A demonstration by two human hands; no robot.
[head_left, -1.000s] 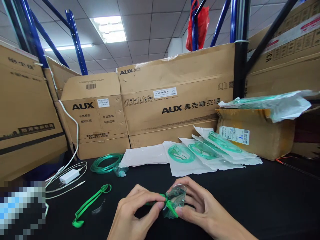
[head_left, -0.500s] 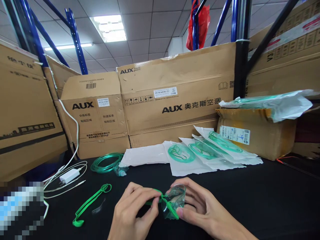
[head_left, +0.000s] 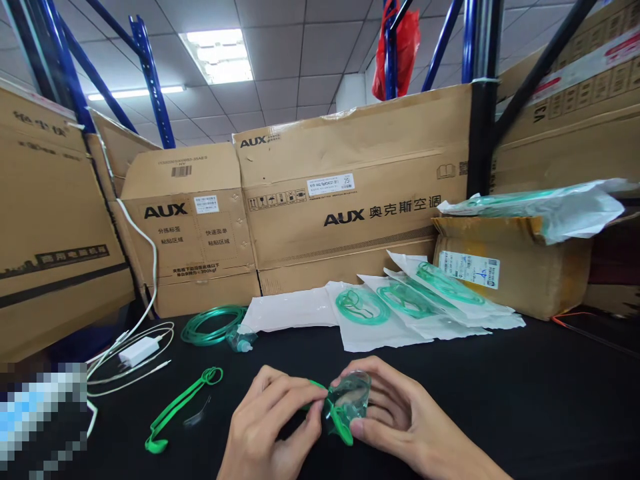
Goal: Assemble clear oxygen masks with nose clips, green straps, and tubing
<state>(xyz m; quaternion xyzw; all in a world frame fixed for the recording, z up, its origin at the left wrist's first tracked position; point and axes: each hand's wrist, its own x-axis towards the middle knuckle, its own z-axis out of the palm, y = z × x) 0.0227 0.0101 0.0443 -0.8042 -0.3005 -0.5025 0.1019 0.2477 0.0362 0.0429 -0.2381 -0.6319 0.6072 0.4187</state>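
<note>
A clear, green-tinted plastic face mask (head_left: 356, 397) is in my right hand (head_left: 400, 417), whose fingers curl round its far side while the thumb presses near its lower edge. Green elastic strap (head_left: 341, 425) lies against the mask's left side. My left hand (head_left: 277, 417) pinches the strap between thumb and forefinger, right at the mask's left edge. The fingertips hide the exact spot where strap and mask meet. To the left on the black table lie another green strap (head_left: 175, 413) with a knotted loop and a small clear plastic piece (head_left: 197, 413).
Coiled green tubing (head_left: 213, 327) with a clear connector lies behind my left hand. Several white packs with green tubing (head_left: 363, 307) spread along the back. A white charger (head_left: 140, 351) with cables sits left. Cardboard boxes (head_left: 345, 193) wall the table; a wrapped pack tops the brown box (head_left: 520, 267).
My left fingertips have shifted slightly right, closer against the mask. The strap's hanging end has swung a little left and down. My right hand keeps its hold on the mask.
</note>
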